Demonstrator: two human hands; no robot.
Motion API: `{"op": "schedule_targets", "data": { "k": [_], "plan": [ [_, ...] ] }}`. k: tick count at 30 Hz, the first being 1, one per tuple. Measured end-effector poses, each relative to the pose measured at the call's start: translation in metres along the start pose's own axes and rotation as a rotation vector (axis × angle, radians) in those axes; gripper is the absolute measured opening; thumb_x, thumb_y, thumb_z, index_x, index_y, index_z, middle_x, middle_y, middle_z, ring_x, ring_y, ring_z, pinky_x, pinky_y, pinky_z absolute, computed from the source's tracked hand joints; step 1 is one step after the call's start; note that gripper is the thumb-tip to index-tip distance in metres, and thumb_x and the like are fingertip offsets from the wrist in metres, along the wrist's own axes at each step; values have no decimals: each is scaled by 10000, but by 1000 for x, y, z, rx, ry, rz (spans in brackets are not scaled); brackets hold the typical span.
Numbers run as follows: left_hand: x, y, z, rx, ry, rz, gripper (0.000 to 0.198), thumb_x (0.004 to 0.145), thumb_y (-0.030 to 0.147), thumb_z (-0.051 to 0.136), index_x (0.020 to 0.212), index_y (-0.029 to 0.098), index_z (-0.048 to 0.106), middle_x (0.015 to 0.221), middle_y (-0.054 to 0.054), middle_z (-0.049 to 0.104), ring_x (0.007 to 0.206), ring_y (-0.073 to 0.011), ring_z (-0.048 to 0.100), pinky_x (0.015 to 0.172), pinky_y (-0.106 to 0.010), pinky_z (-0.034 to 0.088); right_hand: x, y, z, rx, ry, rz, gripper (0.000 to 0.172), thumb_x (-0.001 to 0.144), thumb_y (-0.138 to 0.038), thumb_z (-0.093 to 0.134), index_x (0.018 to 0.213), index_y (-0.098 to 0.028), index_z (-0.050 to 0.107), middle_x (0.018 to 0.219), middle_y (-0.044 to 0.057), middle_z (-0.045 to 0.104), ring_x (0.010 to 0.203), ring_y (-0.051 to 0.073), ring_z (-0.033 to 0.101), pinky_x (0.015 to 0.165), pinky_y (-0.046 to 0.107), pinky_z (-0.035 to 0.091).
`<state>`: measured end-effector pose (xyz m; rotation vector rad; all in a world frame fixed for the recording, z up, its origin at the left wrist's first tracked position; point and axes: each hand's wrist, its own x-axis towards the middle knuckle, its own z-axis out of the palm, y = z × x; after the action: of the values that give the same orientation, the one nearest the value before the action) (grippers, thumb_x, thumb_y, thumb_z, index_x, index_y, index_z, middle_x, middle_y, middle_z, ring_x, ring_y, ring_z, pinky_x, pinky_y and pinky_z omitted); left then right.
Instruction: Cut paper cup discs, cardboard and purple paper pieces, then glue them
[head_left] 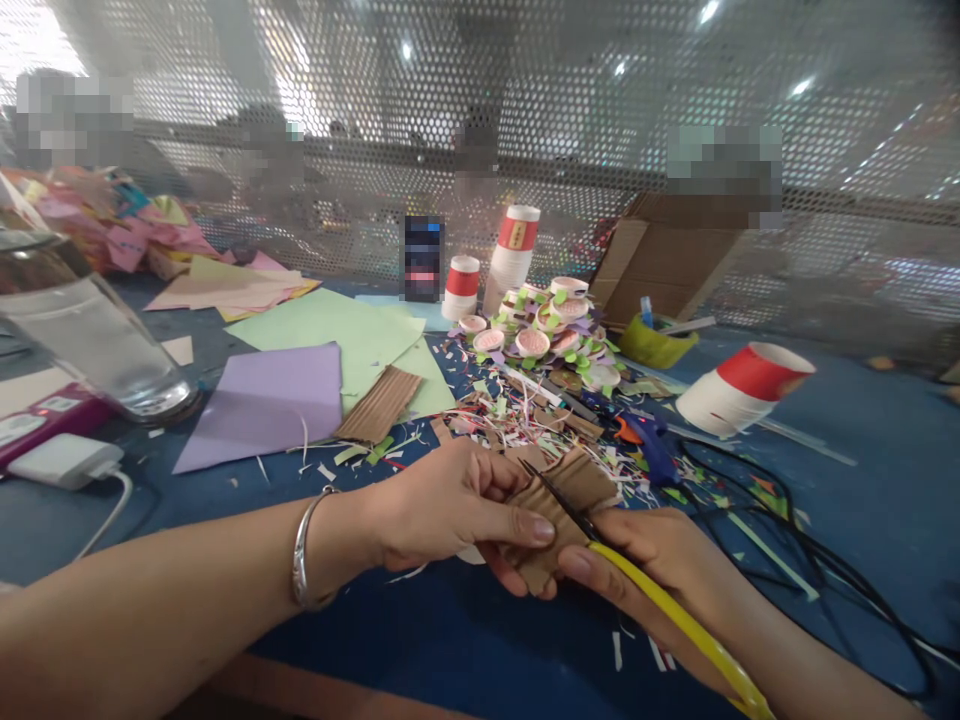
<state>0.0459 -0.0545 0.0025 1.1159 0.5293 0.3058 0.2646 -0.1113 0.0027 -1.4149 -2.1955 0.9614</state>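
Observation:
A torn piece of brown corrugated cardboard [541, 540] is pinched between the thumb and fingers of my left hand [450, 505], which wears a silver bangle [301, 550]. My right hand [645, 560] is closed on yellow-handled scissors [660, 605]. Their dark blades lie across the cardboard, pointing up and to the left. The right fingertips are close against the cardboard's right edge; part of the handle is hidden by that hand. Beyond both hands, paper scraps [517, 415] are strewn over the blue table [420, 650].
Purple paper [262, 405], green paper [337, 330] and a cardboard strip [380, 402] lie left. A glass of water [97, 330] stands beside a power strip [56, 420]. Behind are decorated paper discs [540, 330], stacked paper cups [514, 260] and a blue glue gun [652, 450] with black cables [810, 560].

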Motion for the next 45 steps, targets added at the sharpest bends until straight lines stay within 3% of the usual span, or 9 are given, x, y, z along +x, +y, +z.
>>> {"op": "schedule_targets", "data": {
  "k": [7, 12, 19, 25, 30, 33, 38, 45],
  "plan": [
    [1, 3, 1, 14, -1, -23, 300, 803, 409, 778, 822, 117, 708, 720, -37, 700, 627, -102, 657, 595, -191, 518, -1, -5, 2, 25, 41, 29, 479, 966, -588, 505, 733, -238, 734, 562, -1, 656, 495, 155, 598, 435, 247, 392],
    [0, 4, -1, 48, 9, 2, 230, 852, 350, 726, 812, 128, 681, 718, -30, 690, 618, -89, 636, 578, -179, 486, -1, -4, 3, 110, 67, 112, 453, 949, -591, 532, 735, -225, 693, 584, -1, 659, 372, 114, 499, 343, 236, 355],
    [2, 3, -4, -24, 203, 150, 244, 768, 296, 816, 847, 101, 693, 779, -55, 704, 708, -121, 657, 708, -241, 517, -1, -3, -3, 162, 125, 212, 471, 889, -653, 602, 680, -236, 534, 404, -81, 440, 320, 94, 450, 356, 203, 341],
    [-1, 9, -7, -36, 333, 280, 242, 765, 291, 829, 778, 121, 658, 736, -18, 670, 696, -115, 621, 694, -245, 474, -3, -8, -2, 308, 128, 331, 504, 786, -730, 648, 755, -233, 570, 442, -84, 439, 332, 90, 431, 345, 189, 308],
    [-5, 12, -15, 7, 421, 307, 229, 767, 198, 809, 782, 148, 586, 705, 33, 602, 659, -81, 562, 600, -201, 423, -3, -9, -2, 367, 105, 320, 526, 756, -745, 654, 761, -225, 575, 478, -87, 429, 334, 79, 443, 358, 180, 335],
    [-6, 13, -16, -39, 445, 311, 234, 774, 153, 791, 799, 153, 559, 724, 35, 601, 676, -79, 582, 617, -194, 462, -2, -7, -1, 362, 107, 325, 534, 768, -752, 636, 783, -221, 586, 490, -85, 436, 332, 70, 432, 350, 170, 326],
    [-7, 13, -10, -133, 389, 256, 186, 837, 144, 739, 900, 139, 564, 894, -33, 690, 813, -136, 692, 725, -265, 576, -2, -6, 0, 357, 108, 343, 555, 765, -755, 643, 858, -208, 615, 509, -83, 468, 328, 60, 441, 354, 160, 336],
    [-4, 10, -9, -236, 439, 277, 254, 810, 153, 771, 820, 145, 517, 872, -8, 663, 794, -146, 715, 672, -249, 603, -2, -2, 0, 493, 90, 243, 585, 704, -734, 720, 915, -197, 620, 616, -42, 549, 449, 103, 555, 417, 191, 400]
  ]
}}
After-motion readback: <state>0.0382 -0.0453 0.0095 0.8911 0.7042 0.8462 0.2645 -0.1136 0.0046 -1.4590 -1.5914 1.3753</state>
